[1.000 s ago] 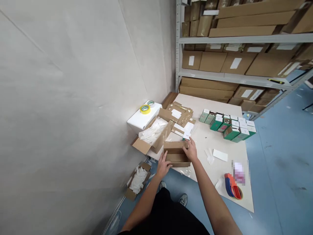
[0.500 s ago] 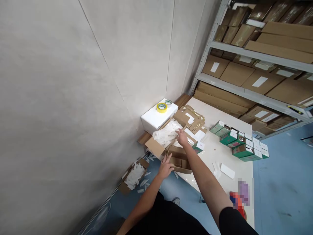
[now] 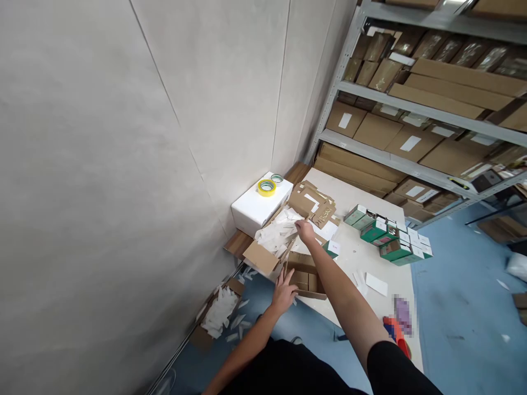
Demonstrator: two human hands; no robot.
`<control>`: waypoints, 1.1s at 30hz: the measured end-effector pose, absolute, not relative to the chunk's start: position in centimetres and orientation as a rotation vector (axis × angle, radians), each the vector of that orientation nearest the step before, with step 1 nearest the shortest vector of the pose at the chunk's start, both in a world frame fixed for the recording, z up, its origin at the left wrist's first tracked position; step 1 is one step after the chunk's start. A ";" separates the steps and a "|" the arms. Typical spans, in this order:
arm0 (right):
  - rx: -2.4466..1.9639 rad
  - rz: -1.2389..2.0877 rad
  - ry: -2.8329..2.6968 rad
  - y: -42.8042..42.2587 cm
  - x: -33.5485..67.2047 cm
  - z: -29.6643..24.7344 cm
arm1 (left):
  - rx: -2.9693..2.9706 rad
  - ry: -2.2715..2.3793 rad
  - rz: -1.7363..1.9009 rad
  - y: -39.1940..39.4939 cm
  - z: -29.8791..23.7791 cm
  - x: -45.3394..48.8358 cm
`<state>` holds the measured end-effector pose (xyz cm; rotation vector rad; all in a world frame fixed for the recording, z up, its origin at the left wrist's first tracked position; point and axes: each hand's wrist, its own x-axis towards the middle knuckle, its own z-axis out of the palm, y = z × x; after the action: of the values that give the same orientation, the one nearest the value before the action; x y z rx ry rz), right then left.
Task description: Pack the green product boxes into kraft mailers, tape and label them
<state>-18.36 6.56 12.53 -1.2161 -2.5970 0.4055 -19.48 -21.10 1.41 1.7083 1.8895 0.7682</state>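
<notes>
My left hand (image 3: pixel 284 292) grips the near left edge of an open cardboard box (image 3: pixel 315 295), with fingers at its wall. Smaller brown cartons (image 3: pixel 302 280) lie inside that box. Just beyond it, a second open carton (image 3: pixel 260 257) is heaped with crumpled white paper pieces (image 3: pixel 276 233). At the right side of this heap, my right hand (image 3: pixel 305 231) has its fingers closed in a pinch on a white paper piece. My right forearm passes over the right part of the cardboard box. A small green-and-white box (image 3: pixel 331 249) stands to the right of my right wrist.
Tape rolls (image 3: pixel 267 187) lie on a white box (image 3: pixel 258 208) by the wall. Flattened cardboard (image 3: pixel 315 204) and rows of green-and-white boxes (image 3: pixel 387 236) are on the white table (image 3: pixel 349 307). Below left, another carton (image 3: pixel 201 337) holds white scraps. Loaded shelves (image 3: pixel 395 148) stand behind.
The view has shifted slightly. My right hand's fingers have drawn together at the white paper. My left hand stays at the edge of the cardboard box.
</notes>
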 end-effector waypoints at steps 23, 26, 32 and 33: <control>-1.011 0.232 -1.848 0.7 7.4 17.2 | 1.908 1.812 0.763 -13.6 3.9 -9.0; -1.106 0.247 -1.813 -1.9 12.9 14.9 | 1.947 1.795 0.778 -12.5 3.5 -6.4; -1.535 0.517 -1.975 -5.3 20.3 9.2 | 2.013 1.768 0.785 -10.8 3.0 -1.0; -1.632 0.626 -2.055 -5.4 21.1 8.6 | 2.023 1.758 0.776 -10.6 3.1 -0.2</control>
<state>21.12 -5.40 8.56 -1.6318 -2.0547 0.6260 -0.22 -10.58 3.07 2.0230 1.7583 0.7758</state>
